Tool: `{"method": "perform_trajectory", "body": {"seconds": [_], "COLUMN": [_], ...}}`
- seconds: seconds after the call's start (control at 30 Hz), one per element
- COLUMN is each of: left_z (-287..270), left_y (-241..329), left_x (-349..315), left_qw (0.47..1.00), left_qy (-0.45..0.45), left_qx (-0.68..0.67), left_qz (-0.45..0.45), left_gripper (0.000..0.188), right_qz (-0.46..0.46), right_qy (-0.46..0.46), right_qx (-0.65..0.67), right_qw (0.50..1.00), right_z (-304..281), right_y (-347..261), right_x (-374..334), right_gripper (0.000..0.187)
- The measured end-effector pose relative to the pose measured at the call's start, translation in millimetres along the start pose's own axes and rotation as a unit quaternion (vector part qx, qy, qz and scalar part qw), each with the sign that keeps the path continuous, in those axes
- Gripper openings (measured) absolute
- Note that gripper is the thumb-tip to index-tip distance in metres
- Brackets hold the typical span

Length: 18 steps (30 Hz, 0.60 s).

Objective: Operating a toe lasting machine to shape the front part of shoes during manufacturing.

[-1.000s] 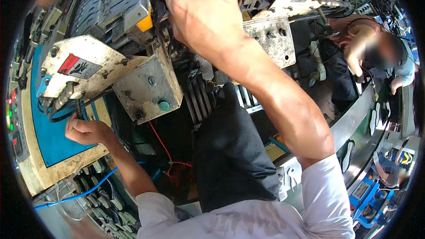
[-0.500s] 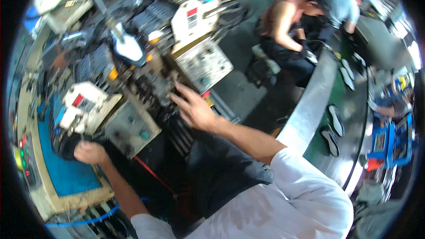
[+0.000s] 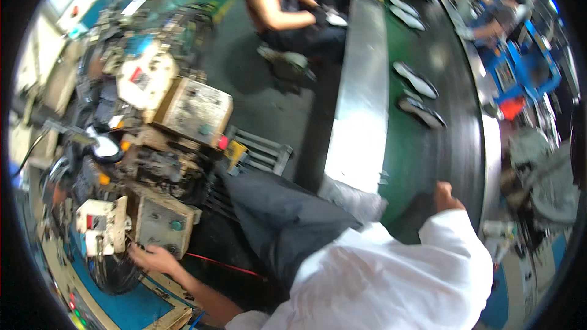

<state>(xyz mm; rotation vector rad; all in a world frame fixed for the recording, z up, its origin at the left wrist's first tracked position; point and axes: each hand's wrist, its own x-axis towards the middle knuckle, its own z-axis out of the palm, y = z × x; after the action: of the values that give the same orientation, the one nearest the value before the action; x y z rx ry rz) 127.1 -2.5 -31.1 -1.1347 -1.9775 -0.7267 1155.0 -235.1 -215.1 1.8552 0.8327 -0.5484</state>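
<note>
My left hand (image 3: 154,259) is beside the lower control box (image 3: 162,223) of a machine, its fingers stretched out and no object seen in them. A cream machine head (image 3: 101,226) with a red and white label stands just beyond the fingertips. Out over the green-and-dark conveyor belt (image 3: 455,146) is my right hand (image 3: 447,197); its fingers are blurred and partly hidden, and nothing shows in it. A pair of dark shoes with light soles, a farther shoe (image 3: 416,79) and a nearer shoe (image 3: 423,112), lies ahead of it on the belt. A white-and-dark shoe (image 3: 107,146) sits up in the machine.
A smooth metal ledge (image 3: 361,110) runs along the belt's near side. Beyond the machine, a seated person (image 3: 275,6) works with gloved hands. Across the belt are another person (image 3: 492,27) and a blue rack (image 3: 529,64). A second control box (image 3: 195,110) juts out.
My view and body have turned right. My right hand has left the machine and moved out over the belt. My left hand, closed before, now has its fingers stretched out.
</note>
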Motion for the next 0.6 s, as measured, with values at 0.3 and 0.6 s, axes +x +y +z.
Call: {"method": "perform_trajectory", "body": {"seconds": [0.3,0.6], "left_z": [-39,-40], "left_y": [296,307], "left_x": [-198,-232], "left_qw": [0.786,0.828], "left_qy": [-0.462,-0.442], "left_qx": [-0.392,-0.278], "left_qz": [0.118,0.205], "left_gripper": [0.027,0.022], "right_qz": [0.109,-0.071], "right_qy": [0.340,0.304], "right_qx": [0.495,0.347], "right_qw": [0.792,0.885], "right_z": [-113,-255], "right_y": [24,36], "right_x": [42,107], "right_gripper": [0.090,0.105]}}
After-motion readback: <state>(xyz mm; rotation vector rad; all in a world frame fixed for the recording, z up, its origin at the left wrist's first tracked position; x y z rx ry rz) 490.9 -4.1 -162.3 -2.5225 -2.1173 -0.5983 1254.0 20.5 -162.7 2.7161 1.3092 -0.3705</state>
